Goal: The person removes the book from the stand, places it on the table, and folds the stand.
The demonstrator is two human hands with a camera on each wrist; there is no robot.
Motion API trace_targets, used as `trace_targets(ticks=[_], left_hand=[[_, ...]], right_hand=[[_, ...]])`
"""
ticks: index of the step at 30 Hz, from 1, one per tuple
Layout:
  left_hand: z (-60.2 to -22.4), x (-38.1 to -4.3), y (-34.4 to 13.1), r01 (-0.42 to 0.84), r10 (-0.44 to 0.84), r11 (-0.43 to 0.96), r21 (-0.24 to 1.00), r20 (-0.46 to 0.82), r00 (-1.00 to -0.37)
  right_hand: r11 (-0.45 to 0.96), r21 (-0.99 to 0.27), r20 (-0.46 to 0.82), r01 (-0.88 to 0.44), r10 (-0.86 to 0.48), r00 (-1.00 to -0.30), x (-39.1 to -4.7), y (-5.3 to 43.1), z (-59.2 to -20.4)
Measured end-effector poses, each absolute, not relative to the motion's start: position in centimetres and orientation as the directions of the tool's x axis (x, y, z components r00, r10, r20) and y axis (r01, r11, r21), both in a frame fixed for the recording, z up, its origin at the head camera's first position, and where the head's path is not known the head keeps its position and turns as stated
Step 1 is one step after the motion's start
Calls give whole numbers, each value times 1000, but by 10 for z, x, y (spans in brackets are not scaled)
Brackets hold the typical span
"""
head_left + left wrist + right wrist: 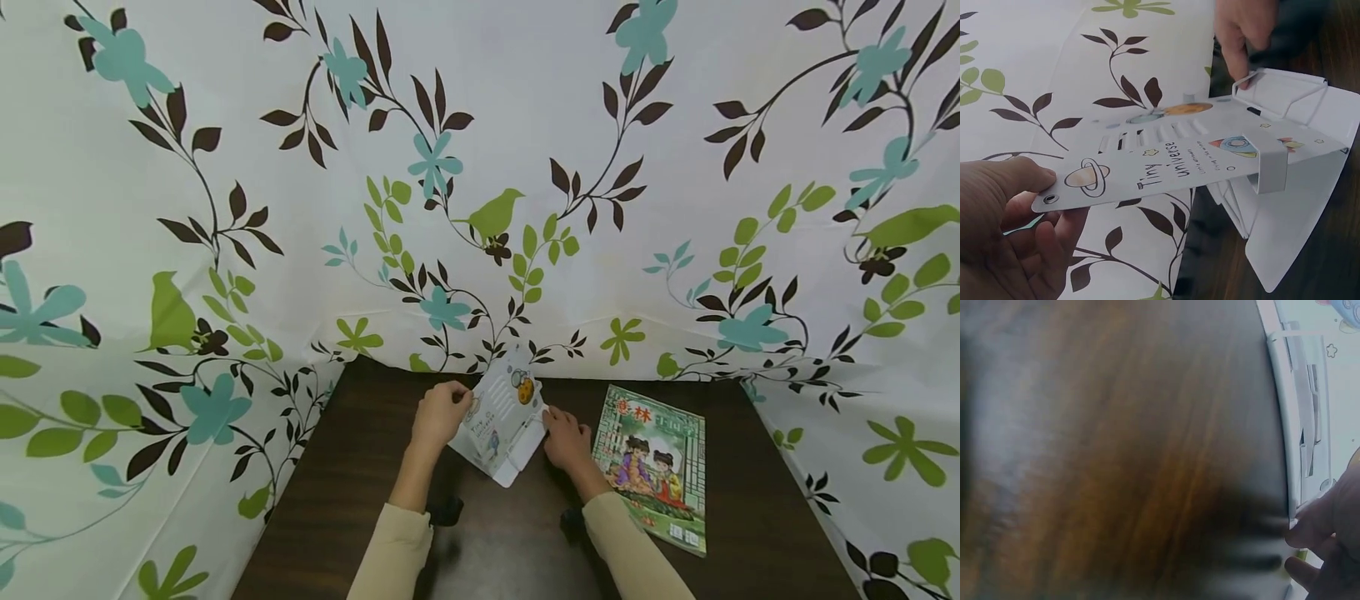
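A white metal book stand (497,421), printed with "Tiny Universe" and planet drawings, tilts above the dark table in the head view. The thumb and fingers of my left hand (441,410) pinch one corner of its panel, beside a small riveted hole seen in the left wrist view. At the opposite side, my right hand (567,439) grips the stand's edge near a white wire bracket (1282,94). A bent white tab (1272,164) sticks out from the panel, and a support plate (1297,219) angles away beneath it. The right wrist view shows only part of the right fingers (1313,531).
A green illustrated magazine (656,471) lies flat on the dark wooden table (330,508), right of my right hand. Behind the table hangs a white cloth (495,275) patterned with leaves, flowers and birds.
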State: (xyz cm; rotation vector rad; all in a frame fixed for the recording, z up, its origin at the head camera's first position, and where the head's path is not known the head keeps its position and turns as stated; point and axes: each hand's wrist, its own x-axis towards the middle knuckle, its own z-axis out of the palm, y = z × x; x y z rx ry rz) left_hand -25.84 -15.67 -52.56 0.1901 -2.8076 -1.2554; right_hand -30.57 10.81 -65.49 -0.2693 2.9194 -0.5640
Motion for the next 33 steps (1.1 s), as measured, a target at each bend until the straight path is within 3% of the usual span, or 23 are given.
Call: trace_targets(ticks=[18, 33], left_hand=[[-525, -242, -132, -23, -96, 657, 754, 54, -994], [-538, -219, -124, -27, -153, 628, 778, 89, -984]], right_hand=[[887, -449, -181, -109, -210, -961, -326, 114, -641], [868, -491, -221, -72, -204, -954, -331, 91, -639]])
